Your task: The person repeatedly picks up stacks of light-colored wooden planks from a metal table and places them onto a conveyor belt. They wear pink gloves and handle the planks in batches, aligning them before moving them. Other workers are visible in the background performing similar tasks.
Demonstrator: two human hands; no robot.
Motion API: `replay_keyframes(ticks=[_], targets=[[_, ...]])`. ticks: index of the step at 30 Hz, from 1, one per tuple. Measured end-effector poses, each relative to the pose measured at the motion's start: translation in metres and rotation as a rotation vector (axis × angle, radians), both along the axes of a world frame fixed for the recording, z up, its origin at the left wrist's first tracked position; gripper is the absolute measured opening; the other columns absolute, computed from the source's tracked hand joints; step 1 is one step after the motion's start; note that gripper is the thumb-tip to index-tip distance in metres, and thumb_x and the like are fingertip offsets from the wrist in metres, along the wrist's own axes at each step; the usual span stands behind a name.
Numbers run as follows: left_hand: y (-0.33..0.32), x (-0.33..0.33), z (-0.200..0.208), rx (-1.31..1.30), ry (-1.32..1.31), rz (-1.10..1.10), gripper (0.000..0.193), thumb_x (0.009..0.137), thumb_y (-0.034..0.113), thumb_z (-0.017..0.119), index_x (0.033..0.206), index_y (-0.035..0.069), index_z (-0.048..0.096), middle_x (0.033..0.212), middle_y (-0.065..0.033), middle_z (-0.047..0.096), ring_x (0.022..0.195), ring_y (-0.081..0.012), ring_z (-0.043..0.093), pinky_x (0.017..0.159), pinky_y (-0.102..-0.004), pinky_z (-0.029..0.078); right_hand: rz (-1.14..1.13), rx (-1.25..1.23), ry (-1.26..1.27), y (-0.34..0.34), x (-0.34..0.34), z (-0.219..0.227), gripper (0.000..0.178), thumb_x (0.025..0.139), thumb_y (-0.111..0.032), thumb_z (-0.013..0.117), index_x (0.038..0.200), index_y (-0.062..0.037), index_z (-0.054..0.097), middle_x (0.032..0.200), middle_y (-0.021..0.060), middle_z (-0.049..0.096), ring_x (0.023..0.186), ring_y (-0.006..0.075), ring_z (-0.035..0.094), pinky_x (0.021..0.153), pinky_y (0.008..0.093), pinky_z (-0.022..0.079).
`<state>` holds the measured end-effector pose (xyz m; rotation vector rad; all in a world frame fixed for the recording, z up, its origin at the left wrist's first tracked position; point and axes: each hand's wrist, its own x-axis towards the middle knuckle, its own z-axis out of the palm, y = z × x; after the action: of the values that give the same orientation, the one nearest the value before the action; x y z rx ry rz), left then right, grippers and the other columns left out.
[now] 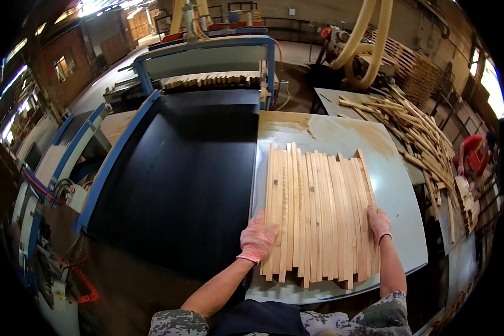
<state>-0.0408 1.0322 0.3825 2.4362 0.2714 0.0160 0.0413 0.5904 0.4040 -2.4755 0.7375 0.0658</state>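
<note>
Both gloved hands are pressed flat against the sides of the row of wood slats (318,215) on the bench (397,190): left hand (257,237) on its left edge, right hand (379,224) on its right. I'd squeeze evenly inward so none buckle.

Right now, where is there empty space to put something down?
The black belt left of the wood strips is bare. The grey table shows bare patches beyond and right of the strips. The left hand and right hand press the strips' sides. The scrap pile is crowded.
</note>
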Motion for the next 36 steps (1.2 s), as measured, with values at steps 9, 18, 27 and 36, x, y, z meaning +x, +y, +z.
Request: replay_keyframes(ticks=[9, 18, 27, 36], targets=[[0.004, 0.004, 0.002, -0.007, 0.070, -0.067, 0.097, 0.096, 0.065, 0.061, 0.168, 0.008, 0.031, 0.154, -0.0249, 0.055, 0.125, -0.0419, 0.066, 0.106, -0.0479, 0.053, -0.049, -0.013, 0.094, -0.021, 0.051, -0.027, 0.087, 0.105, -0.072, 0.041, 0.133, 0.0061, 0.069, 0.138, 0.0316, 0.066, 0.135, 0.0480, 0.059, 0.112, 0.0495, 0.047], [0.016, 0.007, 0.033, -0.072, 0.110, -0.106, 0.101, 0.088, 0.055, 0.076, 0.162, -0.001, 0.039, 0.144, -0.0245, 0.063, 0.128, -0.0374, 0.065, 0.110, -0.0460, 0.051, -0.109, -0.165, 0.147, 0.009, 0.040, -0.014, 0.092, 0.100, -0.075, 0.047, 0.129, 0.0086, 0.071, 0.131, 0.0336, 0.069, 0.131, 0.0484, 0.062, 0.111, 0.0503, 0.047], [0.145, -0.007, 0.054, -0.015, 0.142, -0.015, 0.100, 0.087, 0.055, 0.076, 0.163, 0.002, 0.039, 0.133, -0.0234, 0.070, 0.120, -0.0384, 0.069, 0.105, -0.0479, 0.053, 0.022, 0.248, 0.034, 0.152, -0.002, 0.020, 0.071, 0.096, -0.063, 0.069, 0.108, 0.0072, 0.076, 0.097, 0.0168, 0.074, 0.094, 0.0259, 0.068, 0.088, 0.0431, 0.054], [0.390, -0.043, 0.057, 0.317, 0.183, 0.064, 0.092, 0.092, 0.063, 0.067, 0.165, 0.014, 0.040, 0.134, -0.0181, 0.068, 0.121, -0.0368, 0.067, 0.104, -0.0494, 0.051, 0.282, 0.451, -0.082, 0.375, -0.001, -0.025, 0.054, 0.095, -0.052, 0.077, 0.085, 0.0009, 0.068, 0.075, 0.0043, 0.062, 0.068, 0.0159, 0.055, 0.062, 0.0367, 0.046]])
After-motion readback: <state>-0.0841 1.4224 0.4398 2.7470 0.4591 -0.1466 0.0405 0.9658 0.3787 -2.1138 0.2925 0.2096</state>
